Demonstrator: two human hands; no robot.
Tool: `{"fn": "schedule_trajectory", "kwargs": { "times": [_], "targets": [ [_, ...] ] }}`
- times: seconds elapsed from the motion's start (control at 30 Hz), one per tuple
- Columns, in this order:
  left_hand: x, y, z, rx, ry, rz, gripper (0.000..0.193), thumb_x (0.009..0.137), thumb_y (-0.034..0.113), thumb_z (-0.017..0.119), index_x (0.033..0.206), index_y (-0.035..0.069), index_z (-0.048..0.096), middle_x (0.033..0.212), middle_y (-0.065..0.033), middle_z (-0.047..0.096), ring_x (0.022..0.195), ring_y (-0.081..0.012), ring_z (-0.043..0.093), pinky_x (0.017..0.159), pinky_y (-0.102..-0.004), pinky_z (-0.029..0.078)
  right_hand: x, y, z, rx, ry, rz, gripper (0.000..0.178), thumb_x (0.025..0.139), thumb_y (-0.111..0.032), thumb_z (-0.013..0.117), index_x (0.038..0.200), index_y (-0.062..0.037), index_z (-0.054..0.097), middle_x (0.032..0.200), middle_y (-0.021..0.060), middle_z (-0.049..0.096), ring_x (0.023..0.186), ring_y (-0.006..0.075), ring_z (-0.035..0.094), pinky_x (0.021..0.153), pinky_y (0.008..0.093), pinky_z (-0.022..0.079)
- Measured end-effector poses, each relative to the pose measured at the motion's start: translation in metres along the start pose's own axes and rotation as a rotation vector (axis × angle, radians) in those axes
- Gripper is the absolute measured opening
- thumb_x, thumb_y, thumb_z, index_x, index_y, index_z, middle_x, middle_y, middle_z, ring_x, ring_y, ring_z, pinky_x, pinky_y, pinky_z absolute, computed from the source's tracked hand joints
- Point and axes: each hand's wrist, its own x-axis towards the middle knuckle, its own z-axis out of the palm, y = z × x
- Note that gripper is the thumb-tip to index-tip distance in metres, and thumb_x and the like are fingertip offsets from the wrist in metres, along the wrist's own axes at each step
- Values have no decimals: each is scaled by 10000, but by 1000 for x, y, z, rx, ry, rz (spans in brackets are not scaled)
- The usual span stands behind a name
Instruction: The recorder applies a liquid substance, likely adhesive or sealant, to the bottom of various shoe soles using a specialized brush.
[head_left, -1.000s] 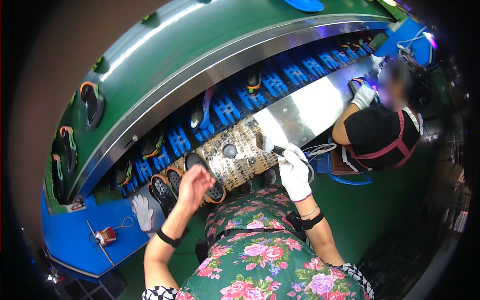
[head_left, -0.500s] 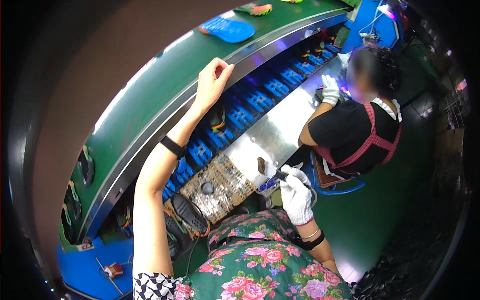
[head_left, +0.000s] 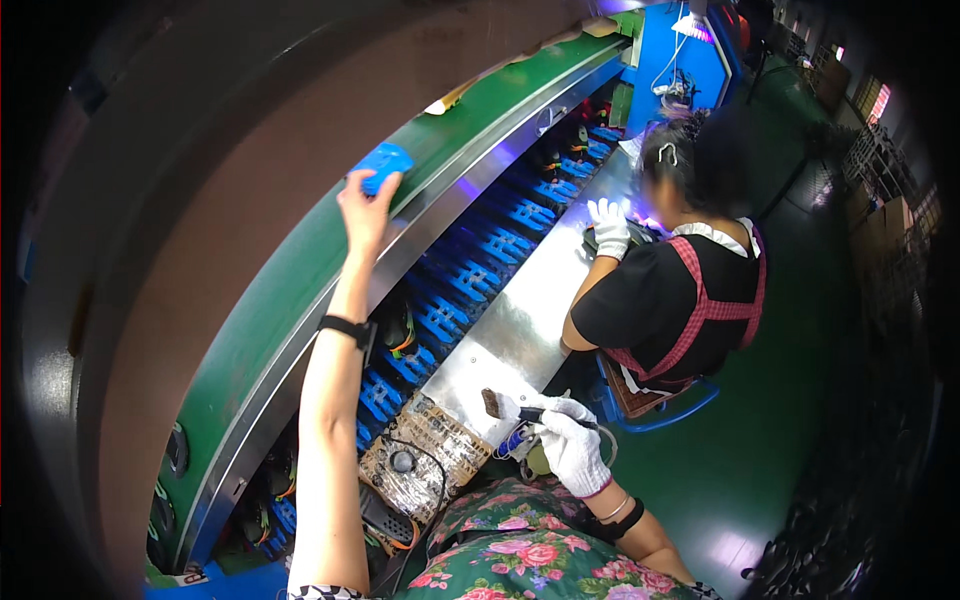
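My bare left hand (head_left: 366,212) reaches far over the green conveyor belt (head_left: 290,290) and pinches a blue shoe sole (head_left: 386,164) between thumb and fingers. A white knitted glove covers my right hand (head_left: 572,452), which grips a brush (head_left: 525,413) by its black handle. Brown bristles (head_left: 490,403) point left over the metal bench (head_left: 480,365). Below them, a taped, crusted work patch (head_left: 430,445) carries a small round grey piece (head_left: 403,461). Close to my apron lies a dark shoe sole (head_left: 388,520) with an orange edge.
A co-worker (head_left: 690,300) in a checked apron sits on the right, a gloved hand (head_left: 610,228) on a dark shoe part. Blue racks (head_left: 440,318) line the space between belt and bench. More dark soles (head_left: 178,450) rest on the belt's near end. A thin cable (head_left: 440,470) crosses the bench.
My left hand has moved to the left and taken hold of the blue sole on the belt. My right hand, with the brush, sits lower in view. The whole view has shifted.
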Motion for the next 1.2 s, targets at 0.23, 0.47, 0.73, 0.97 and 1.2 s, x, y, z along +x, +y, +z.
{"fn": "schedule_trajectory", "kwargs": {
  "times": [0.23, 0.47, 0.73, 0.97, 1.2],
  "targets": [
    [-91, -8, -169, -276, 97, -140, 255, 1012, 333, 688, 1116, 118, 600, 1078, -2, 555, 976, -149, 573, 864, -330, 505, 21, 18, 3, -1099, -237, -528, 200, 853, 37, 726, 1042, -23, 756, 998, 127, 735, 916, 267, 716, 813, 355, 580],
    [-295, 68, -291, -264, 339, -226, 486, 937, 161, 671, 1393, 108, 511, 1293, -85, 542, 1257, -223, 552, 1073, -412, 470, 18, 32, 45, -1287, -518, -659, 285, 847, 51, 699, 1094, -74, 768, 969, 125, 749, 868, 300, 734, 764, 374, 579],
    [-351, 39, -272, -686, 298, -804, 498, 870, 116, 706, 1330, 3, 554, 1126, -114, 688, 970, -230, 695, 905, -383, 569, -1, 40, 113, -1157, -700, -594, 192, 865, 85, 632, 995, -6, 739, 998, 157, 714, 847, 279, 689, 741, 362, 553],
    [-396, 55, -235, -809, -65, -746, 789, 706, 191, 823, 1380, -35, 482, 1198, -184, 682, 1104, -301, 692, 972, -428, 571, -22, 52, 152, -1397, -878, -817, 305, 845, 90, 628, 1062, -65, 776, 1023, 134, 759, 924, 323, 726, 877, 393, 572],
    [-438, 68, -227, -1015, -125, -765, 960, 718, 383, 887, 1463, -34, 447, 1304, -171, 652, 1153, -312, 675, 1047, -469, 532, -32, 79, 156, -897, -751, -384, 196, 805, 47, 754, 993, -3, 780, 1074, 178, 769, 950, 253, 744, 855, 362, 595]
  ]
}}
